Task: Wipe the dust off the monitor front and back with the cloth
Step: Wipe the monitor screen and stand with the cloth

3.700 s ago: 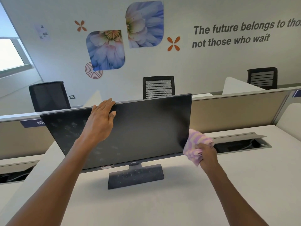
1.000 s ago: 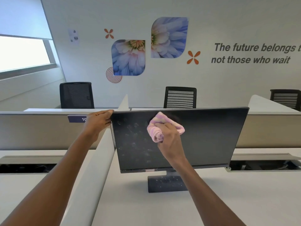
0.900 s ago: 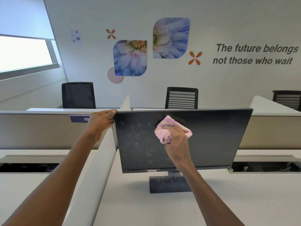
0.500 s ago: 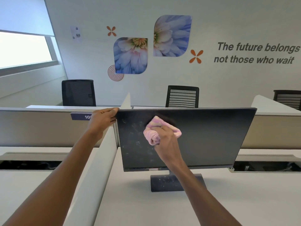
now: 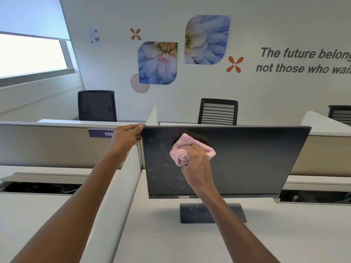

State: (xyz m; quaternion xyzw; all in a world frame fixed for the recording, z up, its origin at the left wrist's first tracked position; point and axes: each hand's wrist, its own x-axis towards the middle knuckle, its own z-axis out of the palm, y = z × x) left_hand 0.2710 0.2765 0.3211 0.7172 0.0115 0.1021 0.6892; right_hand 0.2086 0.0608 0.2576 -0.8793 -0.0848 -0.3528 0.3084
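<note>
Right hand (image 5: 196, 160) presses cloth (image 5: 180, 149) on monitor (image 5: 247, 160) – left hand (image 5: 126, 138) grips top-left corner.

White counter (image 5: 171, 243) with a monitor standing on it

The monitor (image 5: 247, 160) rests on its dark rectangular base (image 5: 193, 213), dust-speckled, toward the counter's back edge; a pale divider panel (image 5: 121, 186) runs along the counter's left side.

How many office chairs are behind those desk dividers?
3: a mesh-backed chair at left, a slatted chair above the monitor, another chair cut off at right. More may be hidden.
</note>
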